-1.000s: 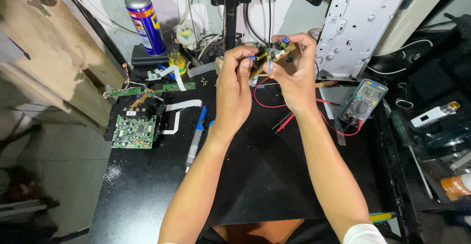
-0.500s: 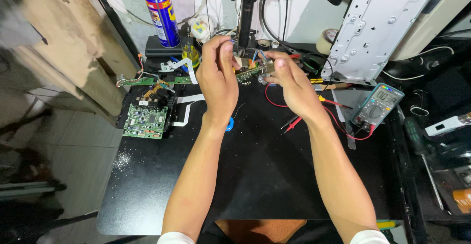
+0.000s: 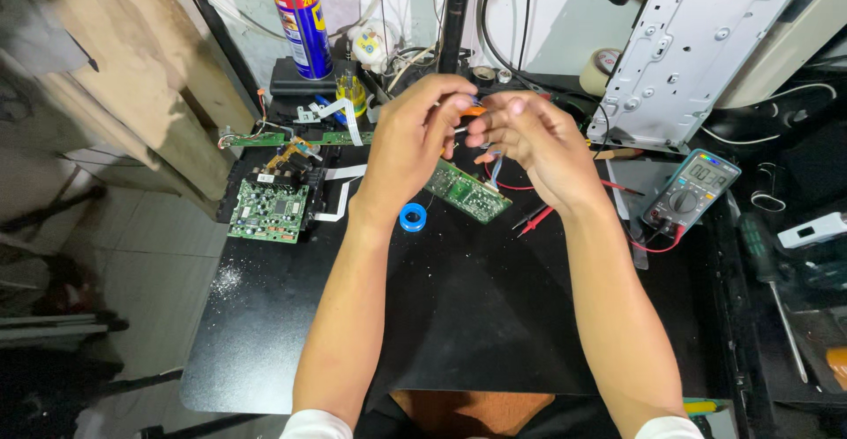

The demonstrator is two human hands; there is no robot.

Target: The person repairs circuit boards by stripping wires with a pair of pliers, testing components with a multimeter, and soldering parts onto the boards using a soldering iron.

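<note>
Circuit board [image 3: 468, 192] on black bench mat [image 3: 459, 315], tiled floor [image 3: 150, 271].

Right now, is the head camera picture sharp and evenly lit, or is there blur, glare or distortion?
Head view: the green circuit board and multimeter look sharp; the left hand and right hand are slightly soft at the fingertips; the black table shows a dull sheen; the edges bend from a wide lens; the right side is dark.

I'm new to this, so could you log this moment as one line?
left hand: pinching small orange part | right hand: beside it | circuit board: on black table
</note>
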